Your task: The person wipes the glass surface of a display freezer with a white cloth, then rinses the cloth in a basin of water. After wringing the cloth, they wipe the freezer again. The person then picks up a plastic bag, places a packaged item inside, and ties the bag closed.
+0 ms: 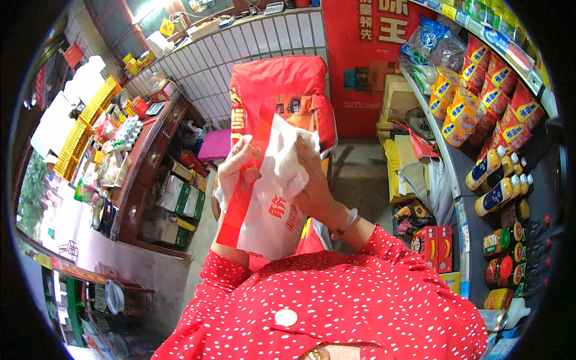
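Note:
A flat translucent plastic packet (265,229) with a red strip down one side and red printing is held up before my chest. My left hand (234,164) grips it by the red edge, and fingertips show through the strip. A crumpled white cloth (288,164) lies against the packet's upper face. My right hand (315,189) is closed around this cloth and presses it to the packet. Just beyond both hands stands a large red sack (279,74), bearing writing and a picture, partly covered by the packet.
On the right, shelves hold instant noodle tubs (463,110), sauce bottles (497,193) and jars (497,243). A wooden counter (144,175) with goods on it stands left. Behind the sack runs a tiled wall (211,67). A purple seat (215,145) is beside the sack.

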The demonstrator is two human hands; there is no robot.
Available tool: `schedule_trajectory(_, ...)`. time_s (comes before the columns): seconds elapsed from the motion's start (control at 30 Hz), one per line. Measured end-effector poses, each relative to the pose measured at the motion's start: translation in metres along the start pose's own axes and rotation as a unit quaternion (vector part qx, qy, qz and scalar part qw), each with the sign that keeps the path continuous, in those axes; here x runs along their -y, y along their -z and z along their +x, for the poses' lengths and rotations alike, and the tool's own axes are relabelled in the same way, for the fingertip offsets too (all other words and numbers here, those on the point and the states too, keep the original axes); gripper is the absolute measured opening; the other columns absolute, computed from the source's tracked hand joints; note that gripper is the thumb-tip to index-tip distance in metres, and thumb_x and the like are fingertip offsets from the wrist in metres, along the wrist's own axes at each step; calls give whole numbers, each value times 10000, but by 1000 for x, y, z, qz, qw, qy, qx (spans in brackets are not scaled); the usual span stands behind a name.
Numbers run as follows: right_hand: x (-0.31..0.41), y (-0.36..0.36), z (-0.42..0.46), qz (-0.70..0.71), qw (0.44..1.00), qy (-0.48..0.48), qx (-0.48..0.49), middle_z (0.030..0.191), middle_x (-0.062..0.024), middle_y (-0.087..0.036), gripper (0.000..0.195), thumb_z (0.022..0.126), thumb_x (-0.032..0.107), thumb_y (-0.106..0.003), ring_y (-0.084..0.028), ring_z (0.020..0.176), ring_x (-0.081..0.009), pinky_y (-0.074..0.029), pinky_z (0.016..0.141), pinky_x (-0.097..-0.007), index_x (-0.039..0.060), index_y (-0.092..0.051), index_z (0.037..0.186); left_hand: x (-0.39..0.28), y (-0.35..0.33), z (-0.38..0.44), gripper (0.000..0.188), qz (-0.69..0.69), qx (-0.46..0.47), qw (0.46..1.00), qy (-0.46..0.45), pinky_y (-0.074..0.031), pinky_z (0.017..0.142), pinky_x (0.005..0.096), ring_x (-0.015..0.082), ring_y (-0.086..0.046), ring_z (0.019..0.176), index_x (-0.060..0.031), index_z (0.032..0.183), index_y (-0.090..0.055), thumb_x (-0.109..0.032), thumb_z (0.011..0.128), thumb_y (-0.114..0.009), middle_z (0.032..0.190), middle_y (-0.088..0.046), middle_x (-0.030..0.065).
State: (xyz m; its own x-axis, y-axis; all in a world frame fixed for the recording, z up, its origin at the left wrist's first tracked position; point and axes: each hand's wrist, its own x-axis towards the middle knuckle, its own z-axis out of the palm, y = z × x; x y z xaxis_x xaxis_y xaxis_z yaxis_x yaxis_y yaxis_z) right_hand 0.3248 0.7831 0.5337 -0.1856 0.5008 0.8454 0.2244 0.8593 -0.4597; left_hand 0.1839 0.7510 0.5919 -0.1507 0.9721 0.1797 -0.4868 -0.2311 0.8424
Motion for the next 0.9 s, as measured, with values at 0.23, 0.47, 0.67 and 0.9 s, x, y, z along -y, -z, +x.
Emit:
schedule_trajectory(0.23,-31,-19,-80,194,959,-206,13,1155,-145,-416,460,768,202,-533,-357,1130,-249,-264,955,-353,14,-390,1163,-8,1,1,163,-44,49,998,3,-262,371,121,9,-368,434,-42,934,-492,-175,848,-458,728,-520,-4)
schedule_trajectory(0.47,-66,-35,-5,309,855,-403,-102,867,-133,-542,242,843,229,-421,-551,790,-237,-440,670,-330,26,-495,950,-12,2,2,199,26,25,997,-71,-274,428,102,-20,-411,513,-65,813,-521,-223,884,-423,733,-531,-28)
schedule_trajectory(0.67,-75,-52,-37,566,650,-480,-162,920,-62,-584,406,861,425,-382,-568,738,-173,-479,651,-318,81,-504,1039,-5,-4,23,224,2,-52,995,-85,-272,409,114,-1,-411,478,-45,851,-559,-234,879,-442,718,-568,-12)
schedule_trajectory(0.9,-47,-66,-98,699,522,-490,-2,941,-64,-558,278,879,295,-407,-524,805,-138,-444,721,-280,61,-512,987,6,85,76,216,189,-78,955,-214,-367,494,157,42,-480,603,20,957,-576,-147,842,-503,780,-574,41)
